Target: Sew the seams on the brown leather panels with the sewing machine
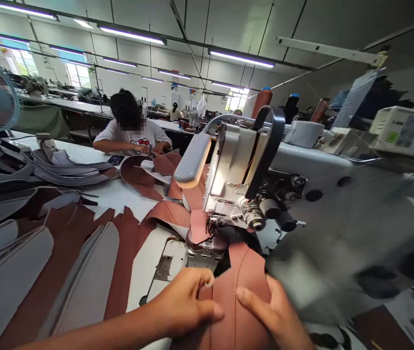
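Brown piece, head view: a smooth, leather-like brown piece [247,316] with an angular upper end and a stitched seam running lengthwise; it lies between the two hands, at lower middle, on the near side of the sewing machine.
Left hand: the left hand [183,304] is bent at the left edge of the piece, thumb pressed on its face, index finger curled a little apart from the thumb; the other fingers are hidden.
Right hand: the right hand [274,308] grips the right edge, thumb flat on the face beside the seam, fingers passing behind and out of sight.
Sewing machine: a sewing machine [323,194] of pale, rounded casing, with a boxy metal front, ribbed round knobs [256,216] and a curved black strap [280,131].
Needle area: a soft brown strip [198,223] with a straight-cut end, beside the needle mechanism.
Table: smooth white table [145,267], bearing at left long brown panels [121,277] beneath tongue-shaped grey panels [88,279], matt and layered.
Far side: a co-worker [130,133] in a white printed shirt, both hands at curved brown parts [137,175]; a flat dark phone [115,159] nearby.
Thread: a tapered brown cone [261,103] behind the machine.
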{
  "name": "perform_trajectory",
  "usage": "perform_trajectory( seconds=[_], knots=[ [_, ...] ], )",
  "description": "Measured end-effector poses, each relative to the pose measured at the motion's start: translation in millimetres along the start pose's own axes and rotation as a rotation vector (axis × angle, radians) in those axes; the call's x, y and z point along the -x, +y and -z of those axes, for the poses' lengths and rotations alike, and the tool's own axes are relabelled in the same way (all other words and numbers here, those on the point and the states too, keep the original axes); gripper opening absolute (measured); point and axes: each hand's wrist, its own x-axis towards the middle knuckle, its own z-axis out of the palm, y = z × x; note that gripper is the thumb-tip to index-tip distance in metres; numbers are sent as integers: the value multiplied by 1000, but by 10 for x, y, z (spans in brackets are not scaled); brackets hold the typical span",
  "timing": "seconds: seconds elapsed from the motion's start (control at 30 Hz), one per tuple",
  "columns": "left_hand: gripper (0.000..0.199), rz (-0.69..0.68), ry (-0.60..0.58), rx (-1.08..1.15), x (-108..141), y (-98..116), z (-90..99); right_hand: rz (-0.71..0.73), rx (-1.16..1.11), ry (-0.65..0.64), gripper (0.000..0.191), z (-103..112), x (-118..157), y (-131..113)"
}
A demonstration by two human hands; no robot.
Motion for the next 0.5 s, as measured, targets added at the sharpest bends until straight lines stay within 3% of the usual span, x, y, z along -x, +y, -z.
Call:
perform_trajectory(
  seconds=[0.1,0.23,0.4,0.5],
  knots=[
    [20,-93,162,-152,-123,141,121,84,90,26,47,-51,-263,-247],
    [22,-138,316,-331,-244,249,286,110,43,-38,44,-139,-587,-317],
    [18,-114,389,-452,-338,266,405,182,83,2,44,-179,-770,-316],
    [28,-87,397,-494,-379,252,459,217,93,-33,38,-163,-796,-366]
  ],
)
